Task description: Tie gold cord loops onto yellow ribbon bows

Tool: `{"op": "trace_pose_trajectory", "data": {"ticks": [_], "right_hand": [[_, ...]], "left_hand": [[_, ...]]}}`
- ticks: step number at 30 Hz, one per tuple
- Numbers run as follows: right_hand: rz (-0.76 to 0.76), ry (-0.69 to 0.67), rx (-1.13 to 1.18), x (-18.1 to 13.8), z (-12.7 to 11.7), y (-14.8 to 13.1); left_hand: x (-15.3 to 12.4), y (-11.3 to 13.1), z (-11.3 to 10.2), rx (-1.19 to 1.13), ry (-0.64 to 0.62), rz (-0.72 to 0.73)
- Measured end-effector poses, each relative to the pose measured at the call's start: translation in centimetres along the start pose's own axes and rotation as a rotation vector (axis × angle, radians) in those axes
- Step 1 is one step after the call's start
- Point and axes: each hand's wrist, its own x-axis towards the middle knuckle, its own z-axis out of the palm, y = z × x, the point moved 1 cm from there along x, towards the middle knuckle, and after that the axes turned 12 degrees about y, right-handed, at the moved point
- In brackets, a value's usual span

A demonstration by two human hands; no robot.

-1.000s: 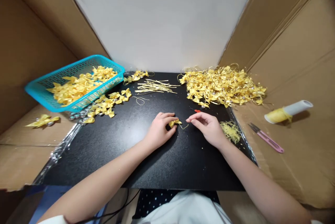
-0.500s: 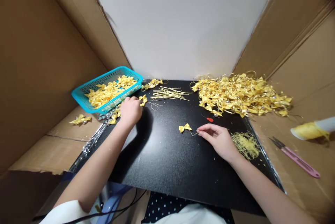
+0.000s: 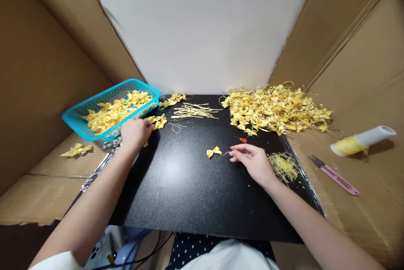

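Note:
A small yellow ribbon bow [image 3: 213,151] lies on the black work board [image 3: 189,185] near the middle. My right hand [image 3: 252,161] rests just right of it, fingertips pinched on the thin gold wire that trails from the bow. My left hand [image 3: 135,132] is curled, knuckles up, over the loose yellow bows [image 3: 157,121] scattered in front of the teal basket [image 3: 78,115]; what its fingers hold is hidden.
The teal basket holds several yellow bows. A bundle of gold wire pieces [image 3: 192,111] lies at the back, a big heap of finished bows [image 3: 277,110] at the back right. Wire scraps [image 3: 283,166], pink snips [image 3: 335,175] and a ribbon spool [image 3: 362,140] sit right. Cardboard walls enclose both sides.
My left hand let go of the bow in the middle and reached left to the loose bows by the basket. My right hand stayed beside the bow, still pinching the wire.

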Motion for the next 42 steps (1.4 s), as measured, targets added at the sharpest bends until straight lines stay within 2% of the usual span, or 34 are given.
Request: {"op": "trace_pose_trajectory", "data": {"ticks": [2,3,4,5,6,8,10,11,13,17,23,30,35,42], "right_hand": [[-0.001,0.001,-0.01,-0.1,0.1,-0.1],[-0.003,-0.001,-0.012,-0.1,0.2,-0.2],[-0.007,-0.007,-0.012,-0.2,0.3,-0.2],[-0.011,-0.013,-0.01,-0.3,0.4,-0.3],[-0.014,-0.021,-0.007,-0.3,0.5,-0.3],[-0.009,-0.033,0.002,-0.4,0.7,-0.3],[0.011,-0.041,0.016,-0.5,0.8,-0.4],[0.024,-0.046,0.026,-0.5,0.8,-0.4],[0.05,-0.058,0.048,-0.6,0.9,-0.5],[0.079,-0.092,0.072,-0.8,1.0,-0.7],[0.054,-0.151,0.049,-1.1,1.1,-0.8],[0.063,-0.196,0.062,-1.1,1.0,-0.5],[0.088,-0.181,0.089,-1.0,1.1,-0.5],[0.088,-0.167,0.08,-0.8,1.0,-0.1]], "left_hand": [[-0.5,1.1,-0.6,0.016,0.111,-0.029],[-1.1,2.1,-0.9,-0.058,0.159,-0.064],[-1.9,3.4,-1.1,-0.194,0.174,-0.095],[-2.8,5.0,-1.3,-0.379,0.138,-0.09],[-3.8,6.8,-1.3,-0.585,0.048,-0.077],[-6.1,10.5,-1.0,-1.002,-0.224,-0.071],[-8.1,13.8,-0.7,-1.266,-0.456,-0.095],[-8.9,14.9,-0.5,-1.346,-0.529,-0.107],[-9.8,16.3,-0.1,-1.461,-0.587,-0.142],[-10.6,16.7,0.5,-1.504,-0.618,-0.171],[-11.1,16.4,0.8,-1.483,-0.538,-0.188],[-10.9,16.3,0.7,-1.389,-0.522,0.043],[-10.9,16.0,0.7,-1.355,-0.503,0.203],[-10.8,15.9,0.9,-1.357,-0.354,0.23]]}}
